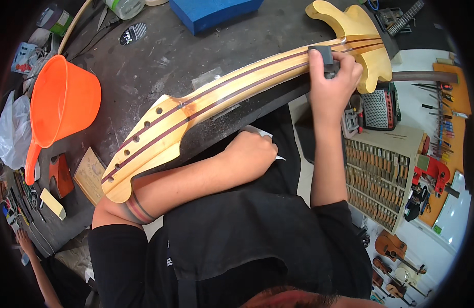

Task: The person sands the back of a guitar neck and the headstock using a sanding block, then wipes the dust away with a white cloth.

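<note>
A pale wooden guitar neck (247,82) with dark lengthwise stripes lies slantwise across the bench, its back facing up. Its headstock (144,149), with several round holes, points to the near left, and the horned body (357,31) is at the far right. Near the body end, my right hand (335,77) grips a dark grey sanding block (321,53) against the neck. Below the neck, at the bench's near edge, my left hand (251,154) is closed in a fist round a white sheet (262,132), which pokes out on both sides. Whether it is paper or cloth I cannot tell.
An orange dipper (88,90) stands at left beside a plastic bag (13,133). A blue block (211,13) lies at the back. On the right are a rack of files (375,174) and a speaker box (379,109). Another person's hand (25,241) shows at lower left.
</note>
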A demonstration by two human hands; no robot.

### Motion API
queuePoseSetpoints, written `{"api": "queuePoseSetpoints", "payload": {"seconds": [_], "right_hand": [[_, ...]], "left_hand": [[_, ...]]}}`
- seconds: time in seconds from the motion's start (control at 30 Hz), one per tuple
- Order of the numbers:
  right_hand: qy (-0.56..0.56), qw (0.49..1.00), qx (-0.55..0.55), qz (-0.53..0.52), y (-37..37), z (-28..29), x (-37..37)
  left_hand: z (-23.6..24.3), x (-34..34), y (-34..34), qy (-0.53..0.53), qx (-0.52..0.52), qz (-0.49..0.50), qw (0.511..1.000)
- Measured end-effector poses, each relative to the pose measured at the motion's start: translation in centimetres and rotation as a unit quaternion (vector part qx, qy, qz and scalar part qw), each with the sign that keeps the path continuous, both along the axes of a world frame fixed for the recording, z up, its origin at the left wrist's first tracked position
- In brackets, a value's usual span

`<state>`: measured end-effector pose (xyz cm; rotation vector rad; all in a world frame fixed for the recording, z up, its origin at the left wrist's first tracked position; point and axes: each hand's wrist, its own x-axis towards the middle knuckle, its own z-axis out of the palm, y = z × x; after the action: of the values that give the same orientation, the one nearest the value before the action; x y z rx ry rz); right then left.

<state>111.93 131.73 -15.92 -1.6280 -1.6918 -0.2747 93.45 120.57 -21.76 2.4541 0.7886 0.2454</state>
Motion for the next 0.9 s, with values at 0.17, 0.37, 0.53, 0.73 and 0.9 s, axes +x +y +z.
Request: {"api": "queuePoseSetpoints", "payload": {"seconds": [0.17, 0.37, 0.53, 0.73, 0.9], "right_hand": [[-0.006, 0.988, -0.013, 0.152, -3.7, 0.6, -6.5], [-0.013, 0.998, 0.028, 0.062, -1.4, -0.1, -3.7], [-0.008, 0.993, 0.010, 0.118, -1.7, -0.2, -3.3], [0.000, 0.987, 0.020, 0.158, -3.3, -0.3, -5.6], [0.027, 0.999, 0.008, 0.025, 1.1, 0.9, 0.5]], "left_hand": [[-2.0, 1.8, -0.1, -0.198, 0.001, 0.110, 0.974], [0.3, 0.1, 0.5, 0.023, -0.010, -0.004, 1.000], [-3.1, 0.3, -0.4, -0.083, 0.001, 0.071, 0.994], [-3.4, 1.6, -0.3, -0.154, -0.036, 0.095, 0.983], [-0.2, 0.0, 0.4, 0.032, -0.015, -0.004, 0.999]]}}
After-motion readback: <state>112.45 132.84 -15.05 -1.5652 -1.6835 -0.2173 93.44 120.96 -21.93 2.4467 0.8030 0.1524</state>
